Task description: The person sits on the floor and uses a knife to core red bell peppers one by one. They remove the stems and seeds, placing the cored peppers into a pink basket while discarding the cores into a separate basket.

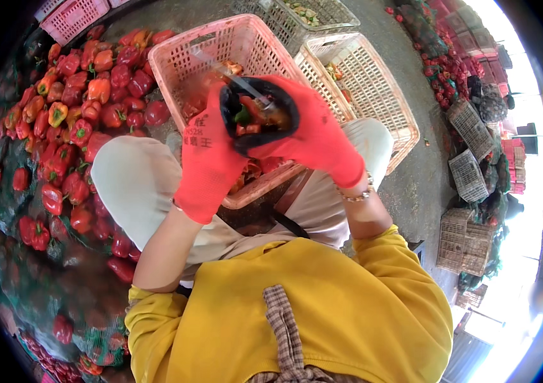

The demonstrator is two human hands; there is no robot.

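Observation:
My left hand [214, 153] and my right hand [314, 129] wear red gloves with black palms and are cupped together over a pink plastic crate [226, 202]. A blurred knife blade [248, 88] slants up and left across the black glove fingers. Its handle end lies at my right palm, mostly hidden. Red and green bell pepper pieces [248, 128] show in the gap between my palms; whether they are held or lie in the crate beneath is unclear. The fingers of my left hand are largely hidden. Cut peppers lie in the crate, which stands between my knees.
A large heap of red and orange bell peppers [101, 91] lies to the left, over green mesh sacks [27, 282]. Pale plastic crates [381, 86] and a grey crate [276, 28] with scraps stand beyond my right knee. More crates [467, 177] and sacks line the right side.

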